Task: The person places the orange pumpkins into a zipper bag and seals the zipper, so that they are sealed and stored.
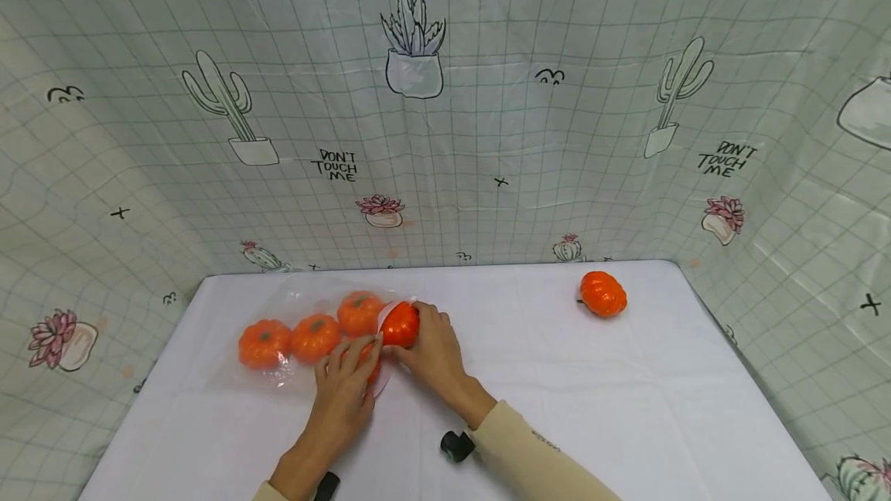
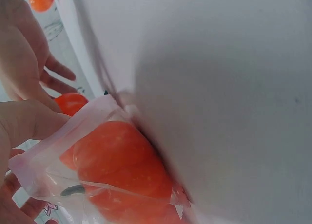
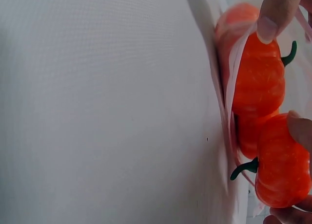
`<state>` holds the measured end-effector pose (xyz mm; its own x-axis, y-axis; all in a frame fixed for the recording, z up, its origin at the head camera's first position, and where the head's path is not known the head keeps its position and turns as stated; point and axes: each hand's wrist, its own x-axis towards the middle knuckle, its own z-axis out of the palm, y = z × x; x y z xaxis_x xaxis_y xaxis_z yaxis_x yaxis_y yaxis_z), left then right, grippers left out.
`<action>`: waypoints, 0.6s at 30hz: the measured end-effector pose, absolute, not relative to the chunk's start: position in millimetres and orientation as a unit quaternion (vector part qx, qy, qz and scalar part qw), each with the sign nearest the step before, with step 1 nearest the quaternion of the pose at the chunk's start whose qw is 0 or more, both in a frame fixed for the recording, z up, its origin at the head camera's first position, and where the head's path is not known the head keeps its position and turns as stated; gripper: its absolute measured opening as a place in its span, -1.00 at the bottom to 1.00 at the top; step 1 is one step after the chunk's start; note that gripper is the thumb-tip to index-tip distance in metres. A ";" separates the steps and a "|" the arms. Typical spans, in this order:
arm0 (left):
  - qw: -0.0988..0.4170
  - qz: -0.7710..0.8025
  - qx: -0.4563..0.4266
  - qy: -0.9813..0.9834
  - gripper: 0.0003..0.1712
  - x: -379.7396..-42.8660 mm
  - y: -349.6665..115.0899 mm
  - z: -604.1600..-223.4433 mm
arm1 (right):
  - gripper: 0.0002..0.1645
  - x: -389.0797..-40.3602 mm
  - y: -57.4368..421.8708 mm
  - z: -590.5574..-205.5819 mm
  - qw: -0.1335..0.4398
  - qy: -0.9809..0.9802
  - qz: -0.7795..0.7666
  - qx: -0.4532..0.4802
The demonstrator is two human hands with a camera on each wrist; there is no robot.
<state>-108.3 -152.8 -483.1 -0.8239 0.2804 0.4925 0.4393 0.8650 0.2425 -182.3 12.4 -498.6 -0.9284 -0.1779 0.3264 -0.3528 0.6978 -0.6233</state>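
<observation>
A clear plastic bag [image 1: 299,296] with a pinkish rim lies on the table with several small orange toy pumpkins [image 1: 264,344] inside. My left hand [image 1: 346,385] holds the bag by its mouth; in the right wrist view a thumb [image 3: 275,19] pinches the rim over a bagged pumpkin [image 3: 261,78]. My right hand [image 1: 437,354] grips another toy pumpkin [image 3: 282,160] with a dark green stem, right at the bag's opening. The left wrist view shows the bag's pink rim [image 2: 78,121] beside my left fingers, with a pumpkin [image 2: 122,160] behind the film.
One more toy pumpkin [image 1: 603,294] sits at the back right of the white-covered table [image 1: 592,393]. A printed cloth [image 1: 473,130] with cactus drawings hangs behind and at both sides. Black wrist devices [image 1: 457,446] show below the hands.
</observation>
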 end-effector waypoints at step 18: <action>0.226 -0.168 -0.203 -0.938 -0.10 -106.1 -149.8 -482.2 | -0.16 -184.5 -2.3 -498.6 0.132 -0.918 0.346 0.144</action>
